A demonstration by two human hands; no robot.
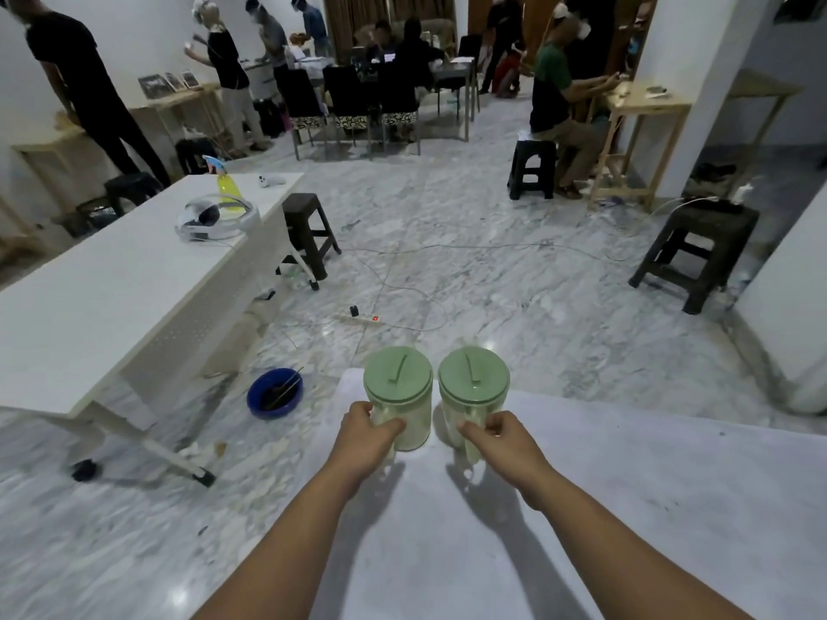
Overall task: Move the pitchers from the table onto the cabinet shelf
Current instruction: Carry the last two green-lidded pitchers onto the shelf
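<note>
Left hand [368, 434] grips left pitcher [398, 398] handle, right hand [496, 434] grips right pitcher [473, 396]; both at table [626, 485] far edge. Step: pickup. Next: lift both level, carry to cabinet, unseen.

- There is a single view, from a camera worn on the person's head; no second view shares the scene.
- It faces forward and down over the near table [604, 507], which fills the lower right of the frame.
- Both forearms reach up from the bottom edge, close to the lens.
- The wide angle bends the floor [492, 261] and takes in the far room along the top of the frame.
</note>
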